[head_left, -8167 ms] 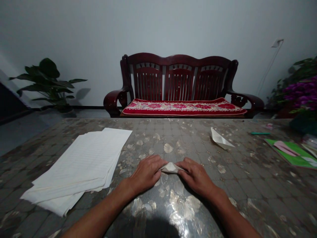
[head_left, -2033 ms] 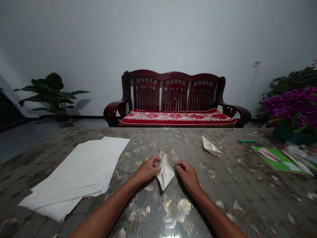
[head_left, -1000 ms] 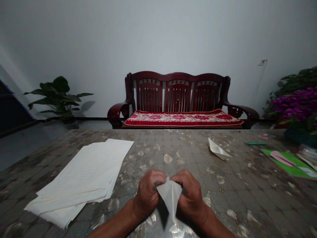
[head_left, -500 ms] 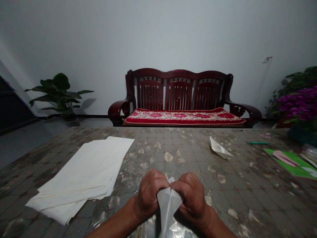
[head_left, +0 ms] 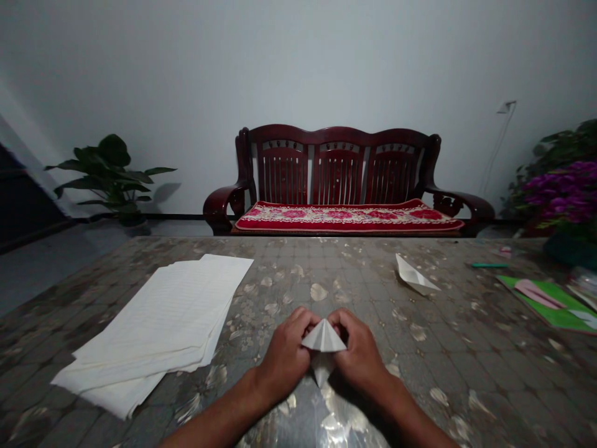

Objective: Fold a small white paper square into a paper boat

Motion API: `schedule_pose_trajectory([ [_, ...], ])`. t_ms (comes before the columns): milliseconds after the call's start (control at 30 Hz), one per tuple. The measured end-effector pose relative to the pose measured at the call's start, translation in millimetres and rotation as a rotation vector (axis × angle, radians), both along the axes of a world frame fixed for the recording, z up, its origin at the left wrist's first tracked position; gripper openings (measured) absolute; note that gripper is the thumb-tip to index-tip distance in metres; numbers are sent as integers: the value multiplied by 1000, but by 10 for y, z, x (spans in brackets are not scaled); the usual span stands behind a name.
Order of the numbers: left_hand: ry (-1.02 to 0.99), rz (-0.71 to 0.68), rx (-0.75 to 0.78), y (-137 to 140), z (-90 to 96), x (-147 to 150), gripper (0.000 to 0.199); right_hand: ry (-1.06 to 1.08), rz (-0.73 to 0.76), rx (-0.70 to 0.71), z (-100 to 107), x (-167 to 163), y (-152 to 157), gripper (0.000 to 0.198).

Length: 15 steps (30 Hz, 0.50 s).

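Note:
A folded white paper is held between both hands above the near part of the table, its creased triangular flap facing me and a narrower point hanging below. My left hand is closed on its left side, the thumb and fingers pinching the edge. On the opposite side my right hand grips the paper in the same way. Some fingertips are hidden behind the flap. Farther off to the right lies a folded paper boat, apart from both hands.
A pile of white paper sheets lies on the table at left. On the right are a green pen, a green sheet with a pink shape and purple flowers. Beyond the table stands a wooden bench.
The folded paper has turned in my hands: its long side pointed toward me before, and now a triangular flap with a point beneath shows. Both hands have shifted slightly away from me.

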<state>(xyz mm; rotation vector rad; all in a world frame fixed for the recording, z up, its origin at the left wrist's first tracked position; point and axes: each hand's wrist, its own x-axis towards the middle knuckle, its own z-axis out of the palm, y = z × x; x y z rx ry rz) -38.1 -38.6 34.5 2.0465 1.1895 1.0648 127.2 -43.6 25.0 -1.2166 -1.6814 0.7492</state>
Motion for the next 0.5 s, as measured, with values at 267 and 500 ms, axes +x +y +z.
schedule_pose_trajectory([
  [267, -304, -70, -697, 204, -52, 94, 25, 512, 128, -574, -60, -2, 198, 17],
  [500, -512, -248, -895, 202, 70, 77, 30, 597, 109, -609, -65, -26, 184, 23],
])
